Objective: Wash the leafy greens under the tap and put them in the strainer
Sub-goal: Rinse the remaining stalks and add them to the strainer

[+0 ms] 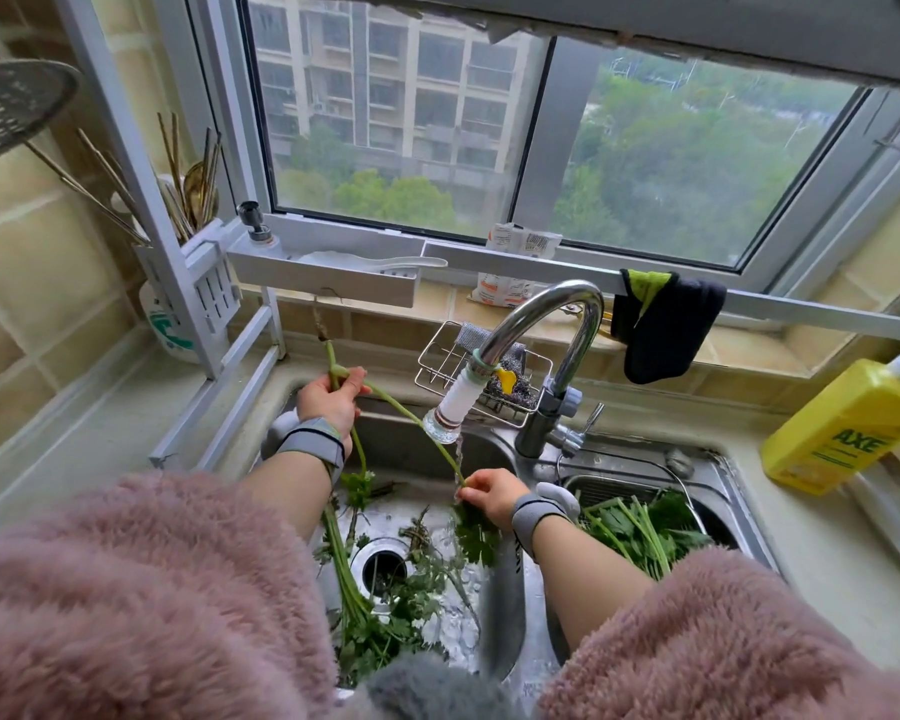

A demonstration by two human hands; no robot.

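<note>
My left hand (331, 400) grips the root ends of long green stalks (411, 415) at the back of the left sink basin (401, 449). One stalk runs right and down to my right hand (489, 493), which pinches it just above its leaves (476, 535). Water runs from the tap (450, 415) onto that spot. More leafy greens (380, 610) lie in the basin around the drain (383, 566). Washed greens (640, 527) lie in the metal strainer (609, 483) set in the right basin.
A wire rack with a scrubber (489, 379) hangs behind the tap. A yellow detergent bottle (842, 426) lies on the right counter. A dark cloth (663, 324) hangs from the window ledge. A utensil holder with chopsticks (198, 236) stands at the left.
</note>
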